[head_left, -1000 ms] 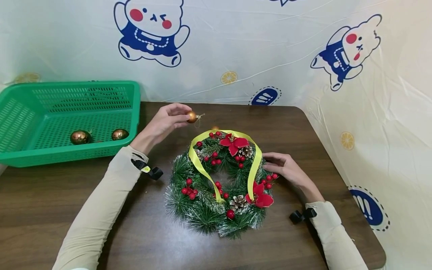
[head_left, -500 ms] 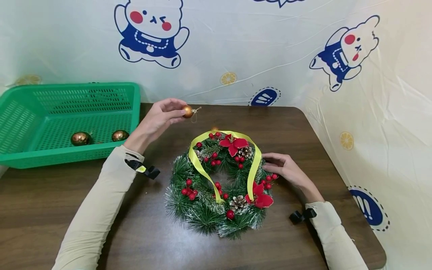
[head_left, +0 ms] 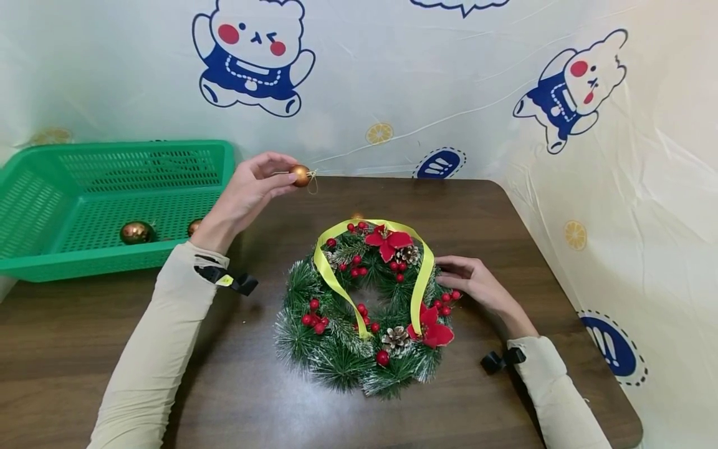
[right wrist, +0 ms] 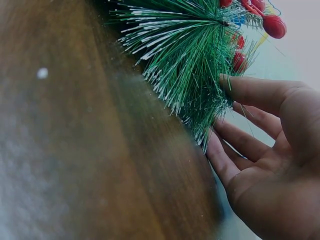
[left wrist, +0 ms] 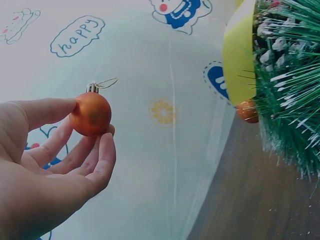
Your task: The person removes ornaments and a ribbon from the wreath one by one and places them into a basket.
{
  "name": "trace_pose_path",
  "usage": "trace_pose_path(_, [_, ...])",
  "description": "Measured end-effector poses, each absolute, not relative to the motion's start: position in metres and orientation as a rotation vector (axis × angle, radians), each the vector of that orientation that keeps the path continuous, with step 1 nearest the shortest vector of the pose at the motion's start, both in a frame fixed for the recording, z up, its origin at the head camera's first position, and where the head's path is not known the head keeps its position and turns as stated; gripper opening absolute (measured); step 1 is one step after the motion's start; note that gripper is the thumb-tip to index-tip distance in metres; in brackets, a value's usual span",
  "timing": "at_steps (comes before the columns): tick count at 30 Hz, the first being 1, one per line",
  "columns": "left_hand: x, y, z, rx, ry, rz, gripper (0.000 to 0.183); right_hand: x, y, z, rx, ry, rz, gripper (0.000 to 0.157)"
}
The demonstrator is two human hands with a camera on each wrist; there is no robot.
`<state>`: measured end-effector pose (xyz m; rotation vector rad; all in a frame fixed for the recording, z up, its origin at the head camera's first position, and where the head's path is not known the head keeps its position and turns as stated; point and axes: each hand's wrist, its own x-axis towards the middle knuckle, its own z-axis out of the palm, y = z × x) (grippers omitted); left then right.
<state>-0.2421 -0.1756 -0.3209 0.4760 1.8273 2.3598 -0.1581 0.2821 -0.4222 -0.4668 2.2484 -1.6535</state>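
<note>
A small matte orange-gold bauble (head_left: 300,175) with a thin string loop is pinched between the thumb and fingers of my left hand (head_left: 248,194), raised at the back of the table. In the left wrist view the bauble (left wrist: 91,114) has its cap upward. A green Christmas wreath (head_left: 336,358) lies on the table with red berries, pinecones and red flowers, a yellow ribbon (head_left: 338,285) draped across it. My right hand (head_left: 483,285) touches its right edge with relaxed fingers, their tips among the needles (right wrist: 195,75). Another orange bauble (left wrist: 247,111) sits at the wreath's far edge, mostly hidden.
A green plastic basket (head_left: 90,265) stands at the left with shiny brown baubles (head_left: 137,232) inside. My left forearm partly covers one of them. Behind the brown table (head_left: 449,215) hangs a pale sheet (head_left: 359,68) printed with cartoon bears.
My left hand has moved left and toward the back with the bauble, away from the wreath. The right hand and wreath have stayed in place.
</note>
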Motion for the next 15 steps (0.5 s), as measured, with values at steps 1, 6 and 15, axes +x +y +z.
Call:
trace_pose_path(1, [-0.242,-0.176,-0.32,0.471,1.845,2.358,0.032,-0.158,0.282,-0.422,-0.47,2.248,-1.653,0.042])
trace_pose_path(6, [-0.244,-0.177,-0.315,0.47,1.941,2.337,0.033,-0.157,0.285,-0.422,-0.466,2.257,-1.657,0.043])
trace_pose_path(15, [-0.232,-0.185,-0.315,0.432,2.109,2.282,0.034,-0.157,0.282,-0.421,-0.451,2.262,-1.646,0.041])
